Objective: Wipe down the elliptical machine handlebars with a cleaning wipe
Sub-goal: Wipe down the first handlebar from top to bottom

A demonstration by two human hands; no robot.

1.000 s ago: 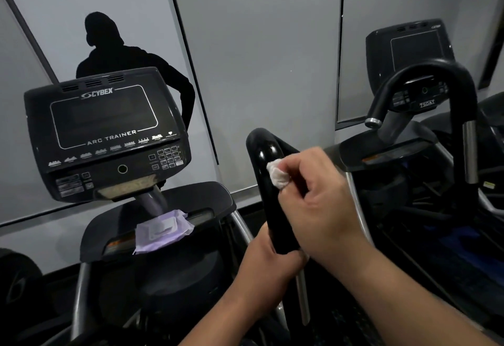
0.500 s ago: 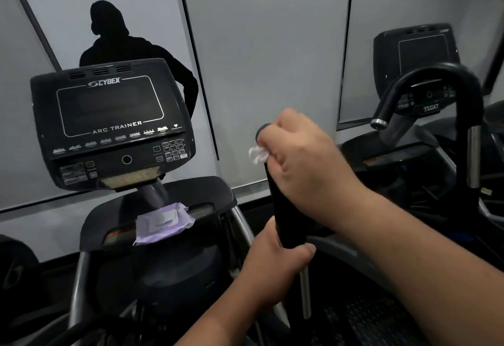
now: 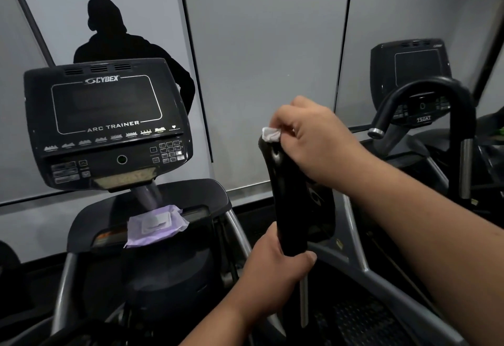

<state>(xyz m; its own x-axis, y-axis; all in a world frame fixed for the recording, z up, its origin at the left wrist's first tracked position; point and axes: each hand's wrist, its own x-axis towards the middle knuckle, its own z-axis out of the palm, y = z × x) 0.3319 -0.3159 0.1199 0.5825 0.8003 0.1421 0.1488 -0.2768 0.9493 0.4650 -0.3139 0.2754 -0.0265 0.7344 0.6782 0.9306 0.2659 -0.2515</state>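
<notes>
1. right hand (image 3: 319, 141) pinches the wipe (image 3: 270, 134) against the top of the handlebar (image 3: 289, 195);
2. left hand (image 3: 275, 272) grips the handlebar's lower end;
3. wipe pack (image 3: 155, 225) lies left of the handlebar, below the console (image 3: 106, 121)

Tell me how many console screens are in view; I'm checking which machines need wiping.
2. The Cybex console stands left, above the wipes pack; a second console sits far right, behind a curved handlebar. Others may be hidden.

Both forearms bare, no sleeves; hands (image 3: 275, 266) ungloved.
</notes>
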